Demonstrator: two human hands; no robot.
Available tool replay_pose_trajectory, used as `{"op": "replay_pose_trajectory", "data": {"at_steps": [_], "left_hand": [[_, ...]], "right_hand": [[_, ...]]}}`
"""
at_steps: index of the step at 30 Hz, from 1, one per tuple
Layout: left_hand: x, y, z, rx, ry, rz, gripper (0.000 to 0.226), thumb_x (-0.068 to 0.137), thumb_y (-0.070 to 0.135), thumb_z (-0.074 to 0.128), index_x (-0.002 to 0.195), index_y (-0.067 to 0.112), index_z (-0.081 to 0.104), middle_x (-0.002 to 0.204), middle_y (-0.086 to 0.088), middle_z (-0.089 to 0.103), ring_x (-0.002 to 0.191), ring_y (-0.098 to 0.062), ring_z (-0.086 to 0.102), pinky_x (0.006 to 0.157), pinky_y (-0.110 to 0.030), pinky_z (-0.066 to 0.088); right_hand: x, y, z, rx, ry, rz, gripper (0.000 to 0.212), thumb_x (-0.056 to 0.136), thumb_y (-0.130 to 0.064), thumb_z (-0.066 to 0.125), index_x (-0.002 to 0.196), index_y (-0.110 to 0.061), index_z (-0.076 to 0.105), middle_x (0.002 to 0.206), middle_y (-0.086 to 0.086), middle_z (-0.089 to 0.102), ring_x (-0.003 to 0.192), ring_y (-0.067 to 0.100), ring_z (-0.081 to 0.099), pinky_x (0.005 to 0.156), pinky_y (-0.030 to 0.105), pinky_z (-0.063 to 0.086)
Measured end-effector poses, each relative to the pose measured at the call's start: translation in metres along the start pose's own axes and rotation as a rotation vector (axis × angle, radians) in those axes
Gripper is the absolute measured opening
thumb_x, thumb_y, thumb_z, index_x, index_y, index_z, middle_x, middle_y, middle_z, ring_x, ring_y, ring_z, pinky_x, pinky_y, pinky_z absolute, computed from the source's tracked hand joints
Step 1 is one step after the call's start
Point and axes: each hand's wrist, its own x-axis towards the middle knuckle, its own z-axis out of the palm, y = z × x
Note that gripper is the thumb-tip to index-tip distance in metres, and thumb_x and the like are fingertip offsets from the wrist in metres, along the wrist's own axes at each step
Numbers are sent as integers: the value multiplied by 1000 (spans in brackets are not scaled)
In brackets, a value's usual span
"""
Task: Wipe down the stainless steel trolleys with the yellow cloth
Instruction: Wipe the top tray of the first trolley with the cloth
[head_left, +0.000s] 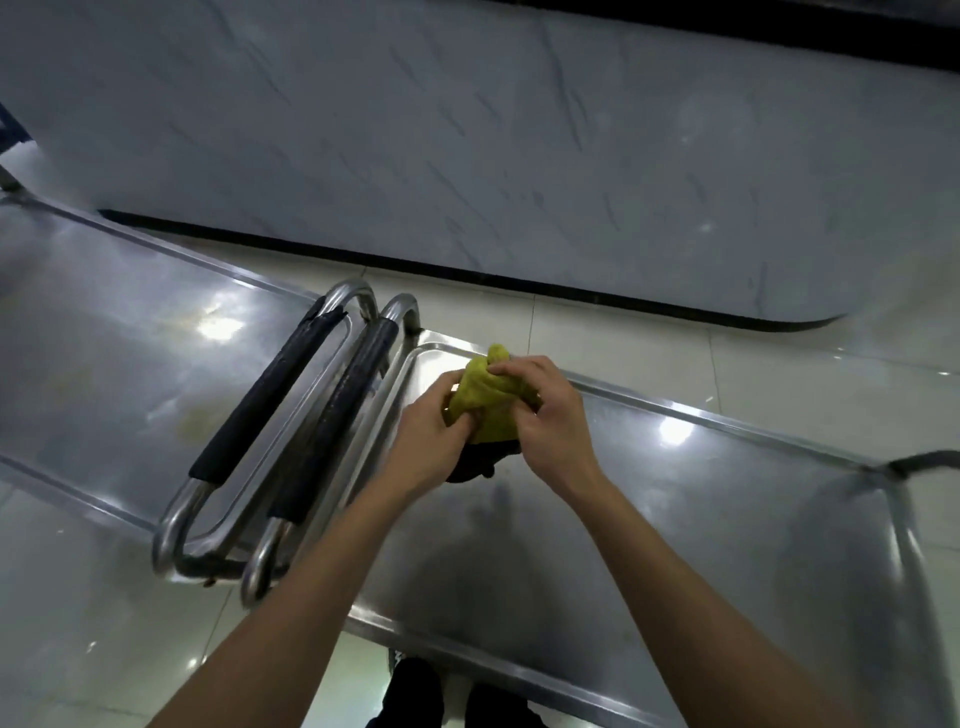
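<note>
The yellow cloth (485, 397) is partly hidden by both hands; a dark object (470, 467) beneath it is unidentifiable.

Commercial service space: steel trolleys (675, 519), tiled floor (623, 322), marble wall (467, 130).

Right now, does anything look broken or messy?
Yes. The black grip on the left trolley's handle is torn at its far end, and yellowish stains mark that trolley's top.
</note>
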Motion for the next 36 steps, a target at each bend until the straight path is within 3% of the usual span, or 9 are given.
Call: {"op": "replay_pose_trajectory", "data": {"at_steps": [3, 6, 9, 12, 18, 24, 27, 32, 36], "left_hand": [[1, 4, 23, -102, -23, -48, 40, 93, 15, 59, 118, 47, 59, 103, 17, 69, 99, -4, 65, 86, -37, 59], [-1, 3, 38, -180, -25, -114, 42, 92, 12, 63, 106, 51, 62, 99, 16, 72, 96, -4, 68, 85, -36, 60], [-4, -1, 47, -292, -11, -189, 36, 92, 7, 65, 108, 39, 65, 99, 3, 76, 96, -15, 72, 84, -39, 60], [-6, -3, 47, -376, -15, -242, 29, 94, 10, 65, 109, 34, 67, 96, 1, 77, 93, -15, 73, 76, -30, 59], [-6, -9, 40, -431, -63, -279, 27, 97, 8, 60, 119, 22, 64, 98, 1, 77, 94, -14, 73, 72, -24, 57], [1, -23, 26, -330, -59, -274, 26, 97, 11, 60, 121, 19, 66, 96, 3, 76, 90, -9, 72, 74, -19, 54], [12, -32, 12, -215, -46, -234, 25, 98, 18, 60, 120, 24, 68, 98, 4, 75, 92, -10, 70, 75, -19, 51], [30, -51, -8, 55, 54, -190, 33, 101, 33, 53, 132, 24, 62, 124, 5, 66, 114, -9, 60, 100, -29, 48], [41, -79, -17, 353, 122, -142, 38, 102, 34, 49, 136, 20, 57, 138, 2, 58, 130, -17, 50, 110, -40, 40]], "right_hand": [[-15, 17, -14, -72, 54, 26, 51, 84, 8, 57, 124, -23, 63, 130, -5, 54, 121, 6, 48, 104, 30, 46], [-38, 35, -15, -239, 120, 37, 56, 90, -7, 64, 140, -27, 49, 152, -5, 35, 140, 13, 32, 114, 17, 28], [-63, 47, -3, -296, 162, -16, 57, 91, -17, 68, 143, -25, 46, 157, -1, 29, 144, 20, 28, 117, 29, 32], [-75, 57, 13, -292, 85, -29, 57, 92, -20, 69, 145, -19, 48, 160, 6, 28, 145, 27, 28, 117, 44, 34], [-68, 66, 28, -200, -133, 22, 77, 91, -26, 71, 155, -17, 29, 167, 4, 2, 150, 20, 19, 120, 36, 27], [-58, 66, 52, -170, -66, 59, 65, 89, -9, 69, 149, -16, 44, 161, 6, 26, 142, 24, 35, 115, 30, 35], [-45, 66, 66, -134, -37, 84, 61, 89, -7, 69, 145, -15, 49, 155, 6, 36, 140, 20, 40, 113, 16, 29], [-10, 75, 92, -100, -8, 133, 58, 92, -10, 67, 146, -14, 48, 155, 5, 36, 141, 20, 38, 116, 32, 36], [28, 90, 114, -85, 2, 178, 58, 93, -14, 66, 148, -15, 46, 157, 3, 34, 142, 20, 36, 117, 38, 35]]}}
